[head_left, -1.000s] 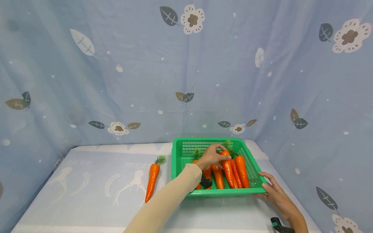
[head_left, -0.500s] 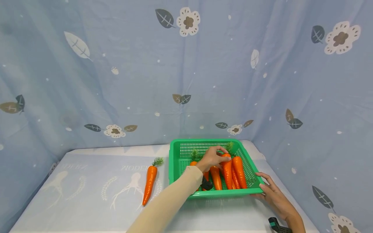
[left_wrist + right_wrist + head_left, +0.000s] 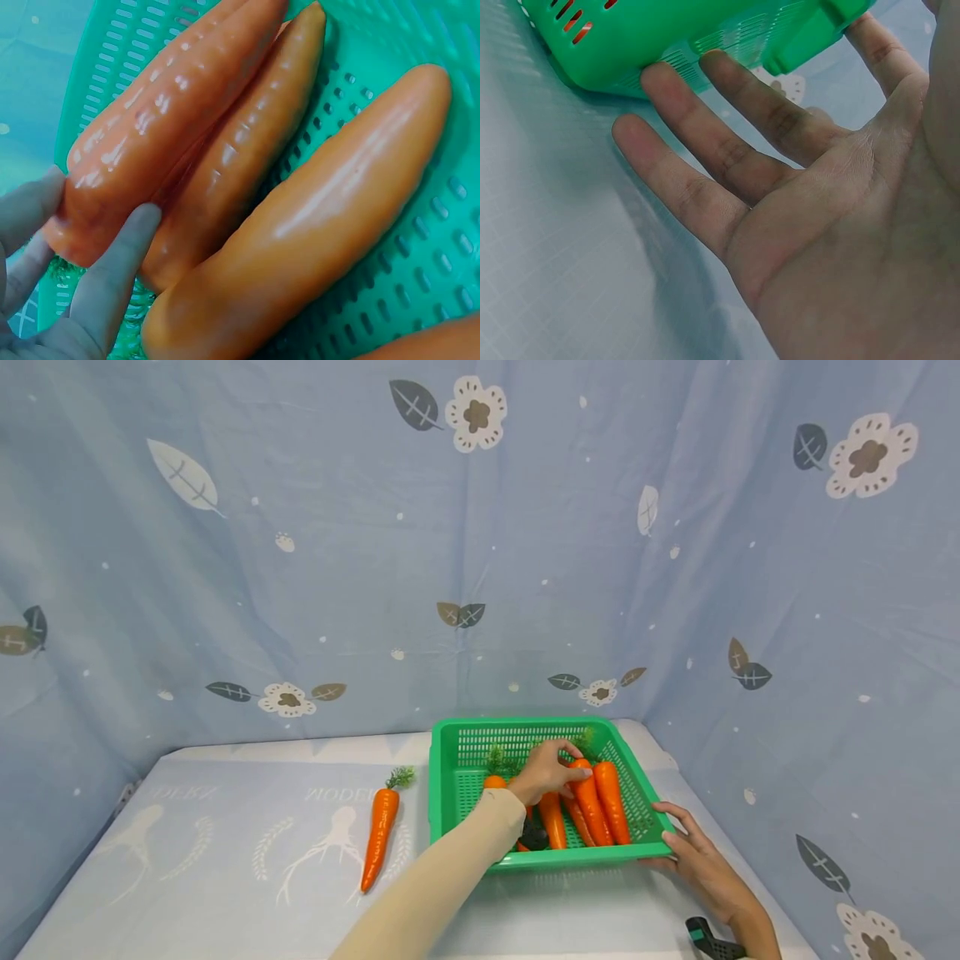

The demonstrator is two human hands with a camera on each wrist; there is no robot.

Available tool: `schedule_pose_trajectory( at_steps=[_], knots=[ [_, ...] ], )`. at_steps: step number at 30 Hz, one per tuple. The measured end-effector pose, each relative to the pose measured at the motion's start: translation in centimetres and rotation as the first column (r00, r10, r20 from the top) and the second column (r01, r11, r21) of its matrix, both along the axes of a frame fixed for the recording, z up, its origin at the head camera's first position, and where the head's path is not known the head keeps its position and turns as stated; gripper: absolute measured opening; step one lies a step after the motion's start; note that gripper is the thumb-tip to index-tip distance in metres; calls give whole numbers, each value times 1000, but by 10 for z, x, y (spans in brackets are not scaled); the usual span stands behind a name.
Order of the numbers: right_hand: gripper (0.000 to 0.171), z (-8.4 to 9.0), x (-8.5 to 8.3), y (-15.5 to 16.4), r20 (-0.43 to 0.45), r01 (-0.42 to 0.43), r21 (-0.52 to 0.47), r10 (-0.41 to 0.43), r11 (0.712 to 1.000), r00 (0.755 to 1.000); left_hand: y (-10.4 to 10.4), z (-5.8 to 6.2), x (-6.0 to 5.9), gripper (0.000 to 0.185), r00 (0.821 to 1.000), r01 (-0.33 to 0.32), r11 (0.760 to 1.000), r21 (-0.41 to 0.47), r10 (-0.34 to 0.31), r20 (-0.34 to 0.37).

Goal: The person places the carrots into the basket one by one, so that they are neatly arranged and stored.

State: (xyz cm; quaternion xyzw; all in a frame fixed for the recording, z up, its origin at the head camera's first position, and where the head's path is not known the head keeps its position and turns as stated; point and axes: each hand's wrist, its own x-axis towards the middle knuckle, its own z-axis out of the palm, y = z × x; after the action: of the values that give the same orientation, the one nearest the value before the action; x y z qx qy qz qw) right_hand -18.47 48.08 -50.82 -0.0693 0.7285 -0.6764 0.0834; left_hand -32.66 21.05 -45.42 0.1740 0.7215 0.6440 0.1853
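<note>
A green perforated plastic basket (image 3: 480,752) with slotted walls sits at the far right of the table covered in pale blue printed cloth (image 3: 225,860). Inside lie several glossy orange plastic carrots, tapered and dimpled along their length. The left hand (image 3: 546,770) reaches in with a beige sleeve (image 3: 442,885) and pinches the blunt top end of one smooth orange carrot (image 3: 588,797) between thumb and curled fingers (image 3: 112,277); two more carrots lie touching beside it. The right hand (image 3: 693,862) rests flat, fingers straight and spread, against the basket's near right corner, gripping nothing. A lone orange carrot with a frilly green top (image 3: 378,827) lies on the cloth just left of the basket.
</note>
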Motion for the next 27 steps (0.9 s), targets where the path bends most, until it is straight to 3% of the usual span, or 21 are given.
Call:
schedule_pose_trajectory(
  at_steps=[8,16,21,27],
  knots=[
    [48,0,0,0,-3,8,4,-8,1000,1000,0,0,2,28,999,-40,998,-45,39,-15],
    [47,-2,0,1,-14,-5,1,5,1000,1000,-1,1,1,26,990,-108,988,-109,96,-105],
    [47,-1,1,0,-3,9,10,-9,1000,1000,-6,1,0,26,987,-88,989,-119,70,-144],
    [48,0,1,0,-1,8,5,-8,1000,1000,-21,11,-4,25,991,-30,995,-92,17,-135]
  ],
)
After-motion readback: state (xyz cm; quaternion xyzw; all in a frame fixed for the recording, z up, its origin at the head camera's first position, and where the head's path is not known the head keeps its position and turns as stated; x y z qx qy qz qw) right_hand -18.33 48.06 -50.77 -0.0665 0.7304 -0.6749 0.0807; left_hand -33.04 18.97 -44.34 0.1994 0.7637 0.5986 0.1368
